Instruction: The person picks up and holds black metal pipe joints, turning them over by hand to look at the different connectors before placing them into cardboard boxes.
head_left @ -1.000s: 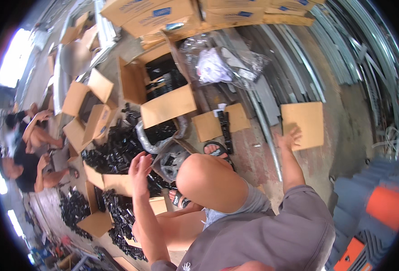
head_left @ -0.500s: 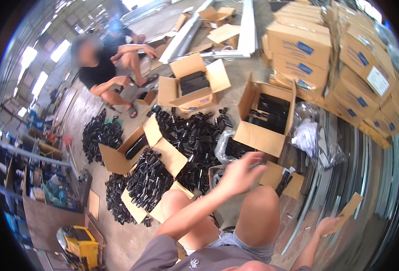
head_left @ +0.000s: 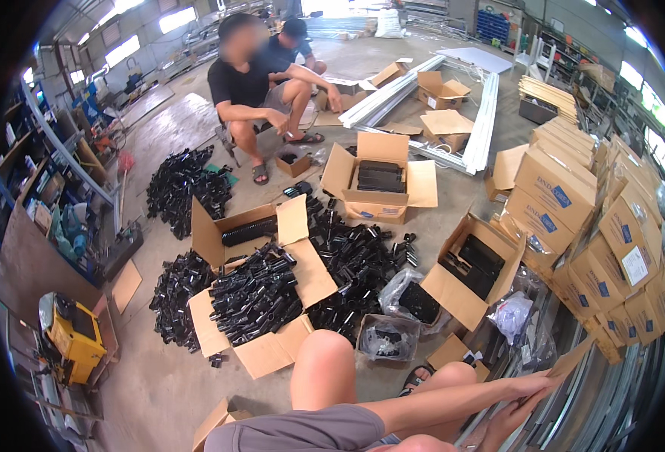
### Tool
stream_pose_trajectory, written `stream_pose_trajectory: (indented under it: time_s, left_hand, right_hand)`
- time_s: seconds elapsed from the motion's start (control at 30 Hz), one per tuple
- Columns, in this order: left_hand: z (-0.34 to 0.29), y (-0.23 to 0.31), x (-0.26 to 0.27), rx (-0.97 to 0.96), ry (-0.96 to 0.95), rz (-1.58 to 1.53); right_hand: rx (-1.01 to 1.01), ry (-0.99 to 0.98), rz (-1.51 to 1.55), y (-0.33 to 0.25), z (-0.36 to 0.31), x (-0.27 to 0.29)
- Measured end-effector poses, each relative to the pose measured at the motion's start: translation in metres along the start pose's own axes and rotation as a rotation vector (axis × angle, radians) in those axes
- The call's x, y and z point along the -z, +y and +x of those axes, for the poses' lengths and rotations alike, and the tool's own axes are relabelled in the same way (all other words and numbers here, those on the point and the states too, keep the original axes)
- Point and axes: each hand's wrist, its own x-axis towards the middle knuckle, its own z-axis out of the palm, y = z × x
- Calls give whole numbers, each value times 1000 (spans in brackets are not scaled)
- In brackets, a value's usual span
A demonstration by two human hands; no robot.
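From the head view, I see both of the person's hands come together low on the right, the left hand (head_left: 530, 385) just above the right hand (head_left: 509, 422). The right fingers grasp the near end of a thin brown cardboard sheet (head_left: 576, 358); the left fingers meet that same end, though I cannot tell whether they are clenched on it or only laid against it. The sheet slants up and rightward from the fingertips, nearly edge-on to me. Long metal bars (head_left: 573, 418) lie below and to the right of the fingers, and a white plastic bag (head_left: 512, 316) lies just beyond them. Further beyond and to the right stands a stack of taped boxes (head_left: 554, 177). Left of the fingers, on the floor, a flat cardboard piece (head_left: 448, 349) lies near a sandalled foot (head_left: 418, 377), and past it an open box (head_left: 451, 290) holds black parts. Well to the left of the fingers spreads a dark heap of small black parts (head_left: 355, 264), and far beyond it a co-worker (head_left: 238, 83) in a black top sits low, forearms out over bent knees.
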Motion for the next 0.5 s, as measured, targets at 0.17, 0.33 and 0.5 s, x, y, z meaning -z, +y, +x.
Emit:
stream_pose_trajectory:
  time_s: [0.17,0.33,0.5]
  left_hand:
    - [29,-24,26,38,158,-18]
    - [65,-79,35,-177,387,-124]
    - [41,-29,70,-228,663,-222]
  right_hand:
    - [-76,-560,18,22,55,46]
    - [-261,-183,203,54,119,27]
    - [69,-110,-557,79,113,-24]
